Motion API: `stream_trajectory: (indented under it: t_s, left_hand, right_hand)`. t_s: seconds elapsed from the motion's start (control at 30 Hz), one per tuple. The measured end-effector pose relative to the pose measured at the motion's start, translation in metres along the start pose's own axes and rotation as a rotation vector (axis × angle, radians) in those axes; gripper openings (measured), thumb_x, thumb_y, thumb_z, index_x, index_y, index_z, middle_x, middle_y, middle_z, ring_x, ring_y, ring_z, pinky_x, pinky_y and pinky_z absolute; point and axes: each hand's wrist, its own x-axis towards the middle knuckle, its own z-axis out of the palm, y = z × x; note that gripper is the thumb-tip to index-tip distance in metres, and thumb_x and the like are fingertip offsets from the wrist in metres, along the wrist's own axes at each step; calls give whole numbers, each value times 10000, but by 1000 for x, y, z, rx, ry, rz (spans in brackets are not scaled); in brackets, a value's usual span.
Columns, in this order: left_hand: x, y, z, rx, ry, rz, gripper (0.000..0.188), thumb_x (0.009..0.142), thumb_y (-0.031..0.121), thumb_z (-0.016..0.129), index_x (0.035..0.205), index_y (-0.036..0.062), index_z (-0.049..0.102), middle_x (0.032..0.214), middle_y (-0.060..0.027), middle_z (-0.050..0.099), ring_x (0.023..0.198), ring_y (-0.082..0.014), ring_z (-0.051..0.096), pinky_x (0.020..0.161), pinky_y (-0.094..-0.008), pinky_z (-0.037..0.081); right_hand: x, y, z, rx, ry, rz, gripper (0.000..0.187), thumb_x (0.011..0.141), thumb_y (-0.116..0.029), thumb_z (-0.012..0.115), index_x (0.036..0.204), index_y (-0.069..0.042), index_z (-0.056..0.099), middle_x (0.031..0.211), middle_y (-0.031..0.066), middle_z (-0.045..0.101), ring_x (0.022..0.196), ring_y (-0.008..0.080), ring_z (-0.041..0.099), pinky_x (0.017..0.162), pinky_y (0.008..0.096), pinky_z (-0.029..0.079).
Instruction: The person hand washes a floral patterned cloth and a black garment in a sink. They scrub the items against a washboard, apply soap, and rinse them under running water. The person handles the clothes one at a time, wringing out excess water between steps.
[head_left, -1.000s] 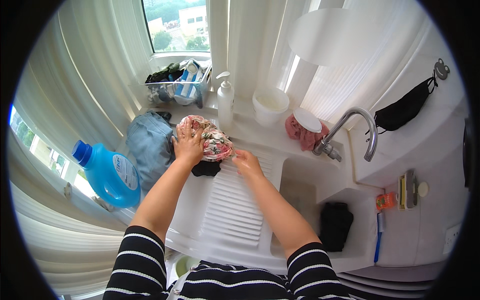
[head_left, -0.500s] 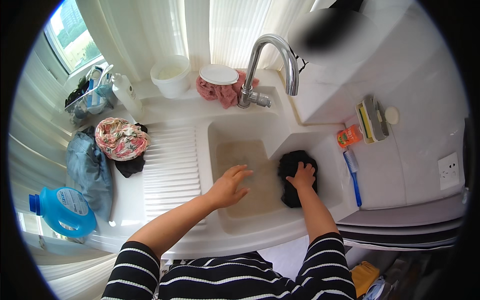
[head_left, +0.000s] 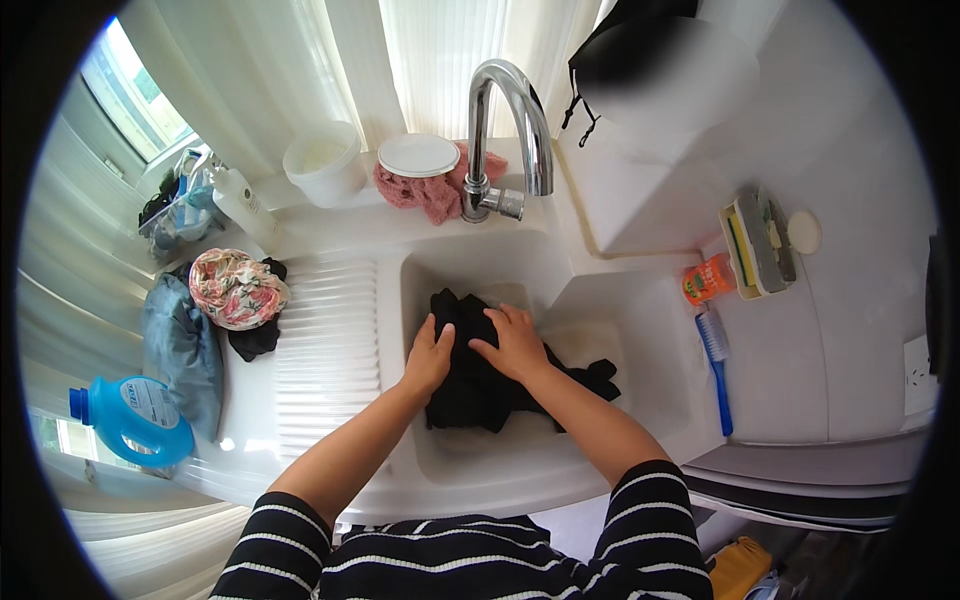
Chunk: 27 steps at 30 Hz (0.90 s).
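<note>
Black cloth (head_left: 472,385) lies bunched inside the sink (head_left: 660,385), nearer to you than the tap (head_left: 479,150), and both your hands are on it. Its long axis runs aslant, from the upper left down toward the right; the wide, thick part is at the left, and a narrow end points to the right, toward the brush (head_left: 721,390). Your left hand (head_left: 430,360) is at its left edge, with thumb and fingers slightly apart. Your right hand (head_left: 518,348) rests on its top, the thumb spread away from the fingers. Whether the fingers of either hand are clamped on a fold, I cannot tell. To the left of the sink is the washboard (head_left: 325,350), and beyond it you have the floral cloth (head_left: 238,288), the blue cloth (head_left: 182,340) and the bottle (head_left: 150,405).
</note>
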Motion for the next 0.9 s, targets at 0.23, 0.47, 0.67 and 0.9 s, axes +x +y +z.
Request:
stream_trajectory:
  t_s: [0.23, 0.47, 0.67, 0.9]
  left_hand:
    - [0, -10, 10, 691, -290, 25, 815, 888, 381, 627, 1520, 60, 226, 1580, -255, 97, 1455, -419, 142, 1155, -472, 226]
    - [1, 3, 36, 1099, -562, -37, 1007, 836, 457, 680, 1542, 68, 78, 1595, -227, 48, 1476, -388, 72, 1160, -533, 193]
    - [2, -10, 41, 1273, -575, -36, 1232, 698, 569, 766, 1537, 35, 38, 1592, -231, 68, 1474, -369, 107, 1161, -518, 195]
    - [-11, -3, 35, 1272, -585, 11, 1356, 578, 648, 804, 1556, 143, 13, 1589, -245, 63, 1437, -495, 102, 1117, -641, 157]
  right_hand:
    - [11, -8, 45, -550, -354, -93, 1038, 714, -719, 641, 1543, -351, 138, 1607, 167, -91, 1466, 427, -64, 1014, 780, 148]
    - [47, 17, 72, -458, -388, 118, 717, 906, -400, 552, 1536, -270, 234, 1603, 172, 18, 1464, 391, 55, 1071, 667, 208]
    - [63, 37, 78, -285, -487, 129, 639, 887, -334, 596, 1469, -180, 381, 1549, 166, 274, 1402, 354, 303, 1122, 468, 300]
    - [-21, 53, 11, -359, -459, 240, 992, 775, -206, 688, 1554, -157, 77, 1521, 158, 326, 1382, 341, 338, 1073, 513, 366]
